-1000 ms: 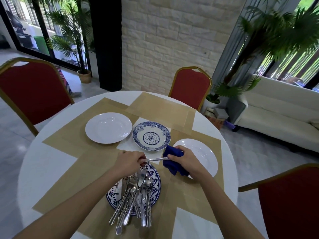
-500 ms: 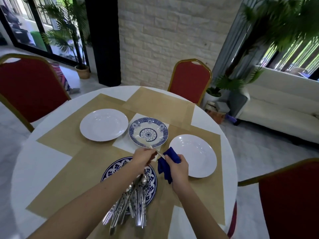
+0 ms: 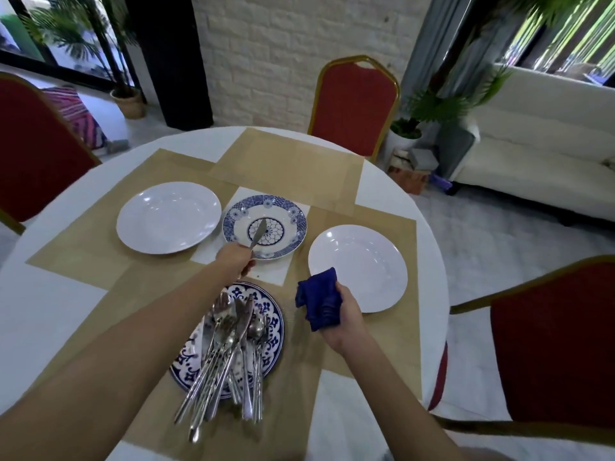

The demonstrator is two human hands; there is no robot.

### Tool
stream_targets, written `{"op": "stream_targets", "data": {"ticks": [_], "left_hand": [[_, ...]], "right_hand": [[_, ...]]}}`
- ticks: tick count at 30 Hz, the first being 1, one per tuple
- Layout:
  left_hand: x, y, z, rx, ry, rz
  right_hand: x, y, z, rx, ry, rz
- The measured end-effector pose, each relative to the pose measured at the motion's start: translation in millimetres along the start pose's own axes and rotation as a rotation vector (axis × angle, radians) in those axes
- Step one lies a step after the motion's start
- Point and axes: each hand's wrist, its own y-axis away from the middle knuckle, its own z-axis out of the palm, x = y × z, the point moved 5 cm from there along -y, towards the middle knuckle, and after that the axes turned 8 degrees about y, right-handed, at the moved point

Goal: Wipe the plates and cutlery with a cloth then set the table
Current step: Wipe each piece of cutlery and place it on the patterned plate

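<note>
Left hand [image 3: 234, 259] is stretched fwd over the round white table [image 3: 50, 311], fingers curled round the handle of a silver table knife [image 3: 258, 235]. The blade points away from the person & sits over the centre of a small blue-and-white patterned plate [image 3: 293, 214] just beyond the knuckles; can't tell if the tip touches it. Right hand [image 3: 344, 316] is nearer the person, well apart from the left, clenched round a bunched dark-blue cloth [image 3: 319, 301] that sticks out beyond the fingers. Cloth & knife are not touching. Just beyond & right of the right hand lies a plain white round plate [image 3: 366, 261], its near rim close by the cloth. Left of the left hand lies a second plain white round plate [image 3: 168, 217], beside the small patterned one. Btwn the two forearms, nearer the person than both hands, sits a larger blue-and-white patterned plate [image 3: 274, 331] w/ a pile of silver cutlery [image 3: 229, 347] on it: forks, spoons, knives, handles toward the person & overhanging the near rim. The left forearm crosses this plate's left part. All plates lie on tan paper placemats [image 3: 289, 164], though the small patterned one partly overlies bare table. A red-padded chair w/ gold frame [image 3: 352, 101] stands across the table beyond the left hand.
</note>
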Motion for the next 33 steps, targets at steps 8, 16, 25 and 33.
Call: {"op": "stream_targets", "data": {"ticks": [8, 16, 25, 33], "left_hand": [[-2.5, -19.6, -0.6, 0.041, -0.134, 0.089], [-8.5, -13.1, -2.5, -0.003, -0.373, 0.266], [-19.2, 44.3, -30.3, 0.187, -0.58, 0.581], [-101.8, 123.4, -31.8, -0.06, -1.027, 0.549]], "right_hand": [[7.0, 6.3, 4.5, -0.171, -0.066, 0.188], [10.1, 9.8, 6.8, -0.21, 0.112, 0.169], [11.0, 1.8, 14.7, -0.128, 0.368, 0.063], [28.9, -5.5, 24.5, -0.055, 0.871, -0.192]]}}
